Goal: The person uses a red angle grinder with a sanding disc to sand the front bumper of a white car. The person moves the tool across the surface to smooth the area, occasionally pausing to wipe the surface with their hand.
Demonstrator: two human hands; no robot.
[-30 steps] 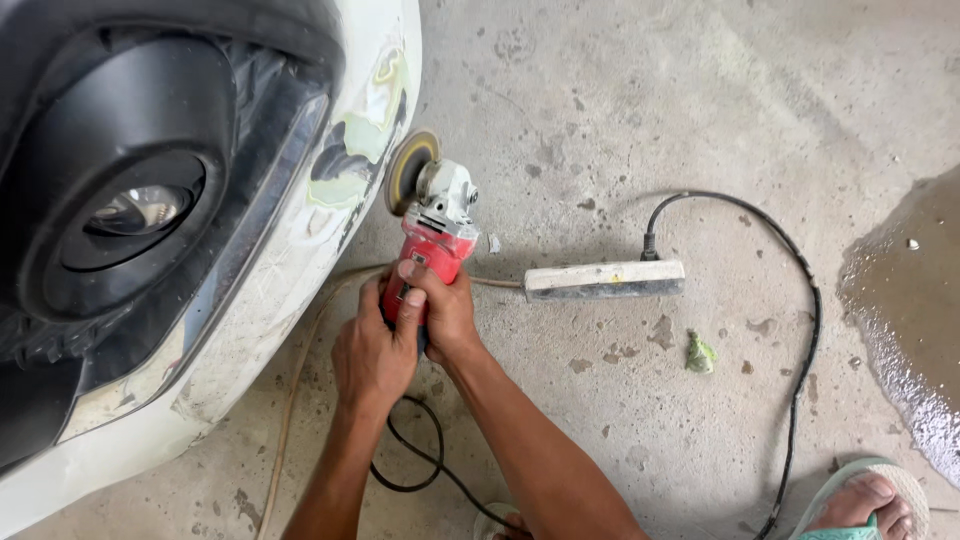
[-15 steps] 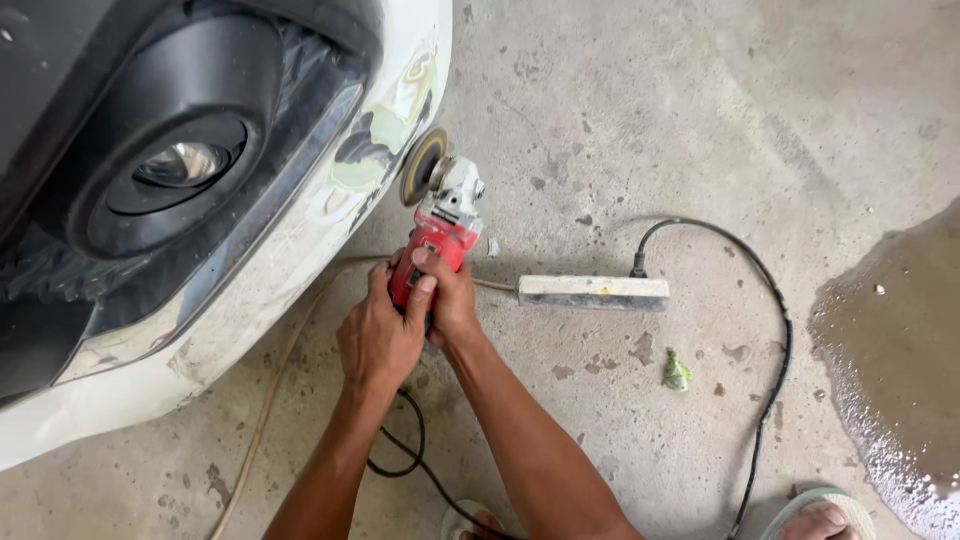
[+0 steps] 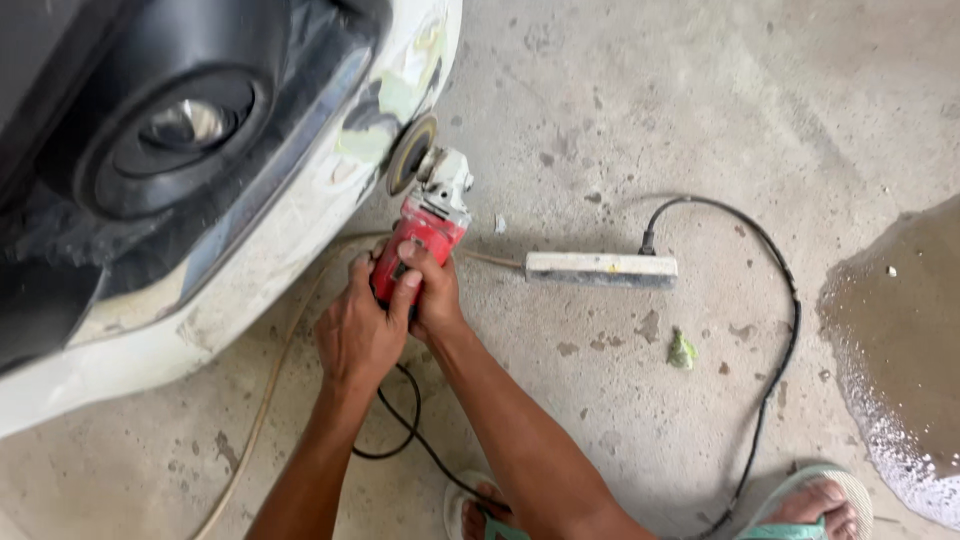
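Bare concrete floor (image 3: 620,100) lay under everything. Both my left hand (image 3: 358,335) and right hand (image 3: 432,292) clamped the red grinder (image 3: 425,225) at centre frame, disc against the white bumper (image 3: 300,230). I judged the trailing cord (image 3: 400,420) near the puddle (image 3: 900,340) the hazard.

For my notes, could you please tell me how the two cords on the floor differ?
The black cord is dark and thick, looping from the power strip towards the foot. The tan cord is pale and thinner, running in a long gentle curve beside the white bumper. Both lie slack on the concrete floor.
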